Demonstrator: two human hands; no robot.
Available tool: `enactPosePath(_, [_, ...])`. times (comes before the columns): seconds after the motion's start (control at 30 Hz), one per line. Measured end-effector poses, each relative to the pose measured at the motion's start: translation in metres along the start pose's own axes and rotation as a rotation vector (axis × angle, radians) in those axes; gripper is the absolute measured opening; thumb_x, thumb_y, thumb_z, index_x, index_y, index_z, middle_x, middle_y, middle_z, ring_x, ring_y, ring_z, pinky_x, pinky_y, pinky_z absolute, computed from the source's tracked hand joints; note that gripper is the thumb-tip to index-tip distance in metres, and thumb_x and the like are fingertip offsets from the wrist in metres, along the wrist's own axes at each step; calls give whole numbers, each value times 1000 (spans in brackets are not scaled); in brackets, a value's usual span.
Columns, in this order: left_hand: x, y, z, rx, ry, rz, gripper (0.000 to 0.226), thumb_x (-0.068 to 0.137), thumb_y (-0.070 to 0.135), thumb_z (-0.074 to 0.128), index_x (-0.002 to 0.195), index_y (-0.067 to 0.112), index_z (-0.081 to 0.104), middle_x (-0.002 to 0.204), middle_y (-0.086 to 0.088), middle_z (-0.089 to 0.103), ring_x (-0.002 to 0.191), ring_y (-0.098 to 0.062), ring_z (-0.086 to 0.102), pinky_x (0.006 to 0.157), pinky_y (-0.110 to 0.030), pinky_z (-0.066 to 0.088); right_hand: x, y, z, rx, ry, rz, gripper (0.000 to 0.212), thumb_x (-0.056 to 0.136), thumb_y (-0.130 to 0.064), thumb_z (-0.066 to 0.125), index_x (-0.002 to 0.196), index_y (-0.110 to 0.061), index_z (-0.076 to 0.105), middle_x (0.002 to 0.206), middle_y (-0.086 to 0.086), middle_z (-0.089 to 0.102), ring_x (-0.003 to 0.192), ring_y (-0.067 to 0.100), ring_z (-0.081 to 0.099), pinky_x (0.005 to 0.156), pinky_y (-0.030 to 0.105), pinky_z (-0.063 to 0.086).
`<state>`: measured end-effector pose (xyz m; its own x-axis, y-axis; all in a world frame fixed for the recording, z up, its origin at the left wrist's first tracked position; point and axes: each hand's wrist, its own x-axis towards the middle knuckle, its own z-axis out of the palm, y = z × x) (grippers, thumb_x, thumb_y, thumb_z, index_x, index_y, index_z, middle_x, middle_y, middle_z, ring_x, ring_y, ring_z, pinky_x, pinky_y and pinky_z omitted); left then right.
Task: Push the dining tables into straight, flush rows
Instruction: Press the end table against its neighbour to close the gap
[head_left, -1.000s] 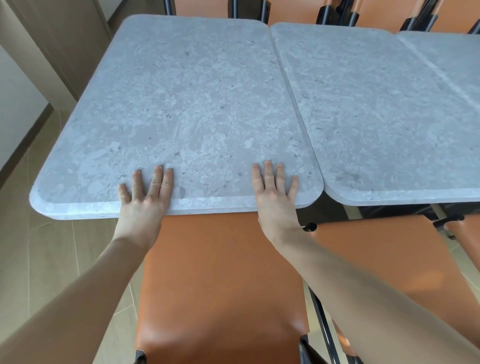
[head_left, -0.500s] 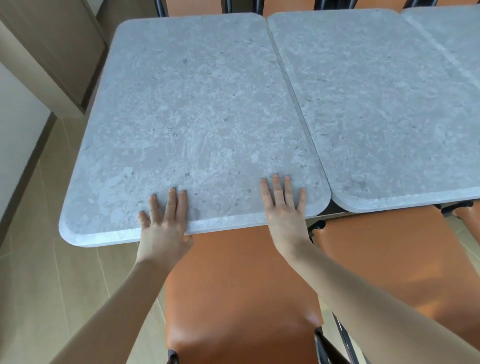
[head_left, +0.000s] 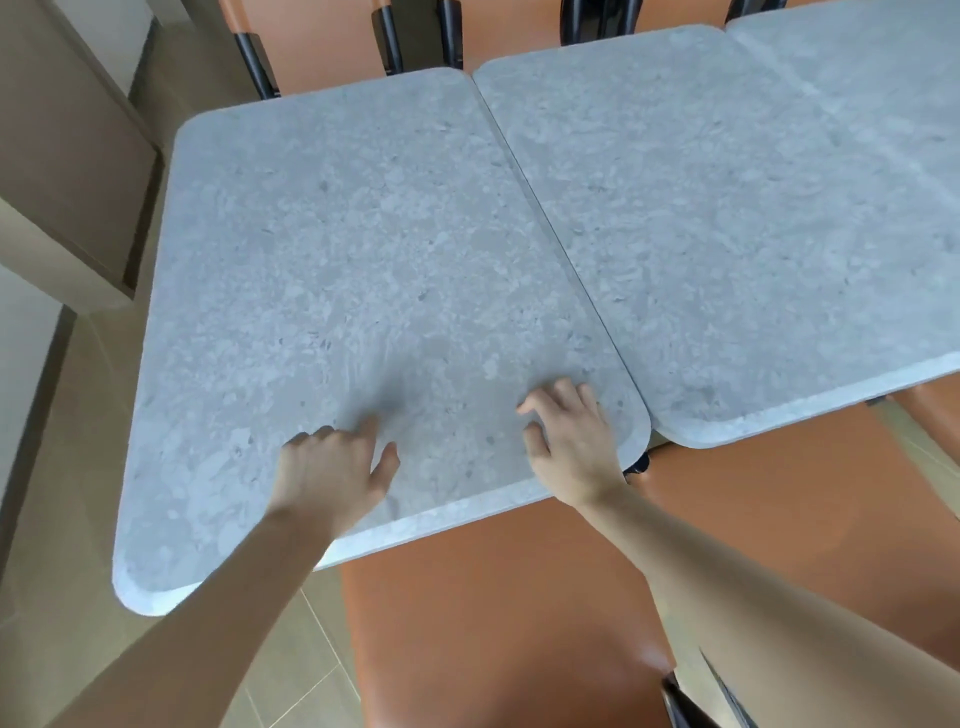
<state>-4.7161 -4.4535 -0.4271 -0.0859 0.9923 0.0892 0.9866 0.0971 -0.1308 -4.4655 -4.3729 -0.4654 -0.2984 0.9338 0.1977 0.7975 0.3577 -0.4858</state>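
**Squaring the left bench to its neighbour**

While both hands sit on the near end of the left bench (head_left: 332, 291), low in the centre of the frame, the long seam to the middle bench (head_left: 727, 234) looks closed, the two slabs touching along it. What is off is the near edge: the left bench juts closer to the viewer than the middle one, so the front line steps at the corner, lower right of centre.

The left hand (head_left: 332, 473) has its fingers loosely curled with the tips toward the stone, and the right hand (head_left: 571, 447) likewise; neither grip is clamped on anything (whether the palms press down is hard to tell).

To finish well, I judge the push should go straight away from the viewer, toward the top of the frame, with equal force from both hands so the slab does not twist and open the seam. Flat palms would slide less than fingertips. The orange chair (head_left: 493, 623) under the edge may snag the legs.

A third bench (head_left: 872, 78) lies upper right.
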Motion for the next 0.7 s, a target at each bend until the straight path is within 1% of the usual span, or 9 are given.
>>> enactPosePath(0.07, [18, 1, 6, -7, 36, 83, 45, 86, 38, 37, 84, 7, 70, 64, -8, 61, 57, -31, 61, 49, -33, 45, 0, -1, 12, -47, 104, 27, 15, 79, -17, 50, 88, -19, 62, 90, -1, 52, 83, 21, 41, 69, 35, 45])
enactPosePath(0.13, [37, 14, 11, -132, 18, 204, 46, 88, 36, 37, 106, 10, 70, 97, -8, 68, 87, -34, 66, 71, -44, 56, 1, 0, 18, -109, 147, 16, 15, 77, -15, 54, 89, -21, 61, 89, -2, 49, 82, 21, 39, 68, 33, 40])
enactPosePath(0.2, [60, 37, 13, -276, -89, 293, 54, 91, 40, 31, 131, 20, 61, 133, -3, 58, 121, -29, 56, 102, -46, 47, 3, 3, 19, -137, 170, -11, 21, 76, -15, 47, 90, -21, 62, 89, -2, 49, 82, 21, 40, 68, 30, 36])
enactPosePath(0.27, [84, 62, 16, -385, -193, 342, 65, 92, 47, 19, 148, 26, 45, 159, 1, 35, 144, -21, 33, 122, -42, 24, 1, 5, 19, -138, 183, -31, 27, 74, -15, 43, 90, -19, 64, 88, -1, 50, 82, 22, 43, 67, 30, 37])
enactPosePath(0.37, [115, 93, 27, -559, -220, 372, 69, 92, 47, 15, 151, 23, 41, 167, 2, 21, 154, -17, 17, 127, -43, 8, 0, 4, 17, -91, 187, -19, 33, 71, -12, 42, 93, -16, 66, 88, 0, 54, 81, 24, 50, 65, 34, 45])
enactPosePath(0.47, [139, 112, 37, -583, -41, 530, 46, 95, 23, 41, 137, 15, 58, 163, -4, 32, 146, -24, 33, 123, -51, 23, -1, 2, 14, 17, 192, 78, 48, 68, -8, 48, 115, -15, 55, 112, 2, 53, 86, 24, 57, 63, 35, 52])
enactPosePath(0.53, [156, 134, 36, -570, 0, 647, 45, 93, 8, 53, 137, 15, 59, 163, -6, 31, 145, -27, 34, 122, -51, 24, -2, 1, 13, 96, 218, 119, 60, 66, -4, 56, 124, -14, 46, 123, 4, 45, 96, 25, 59, 65, 33, 55])
enactPosePath(0.6, [170, 160, 34, -527, -101, 731, 50, 101, 14, 47, 150, 26, 45, 168, 1, 16, 154, -23, 16, 126, -49, 9, -3, 3, 14, 115, 257, 122, 60, 66, -4, 54, 124, -12, 47, 125, 5, 44, 106, 24, 57, 77, 32, 54])
enactPosePath(0.7, [178, 175, 43, -355, -190, 736, 57, 102, 40, 18, 159, 42, 11, 168, 14, -7, 154, -7, -13, 126, -43, -7, -4, 3, 13, 129, 303, 133, 54, 67, -9, 46, 120, -9, 53, 122, 9, 51, 105, 25, 55, 90, 31, 46])
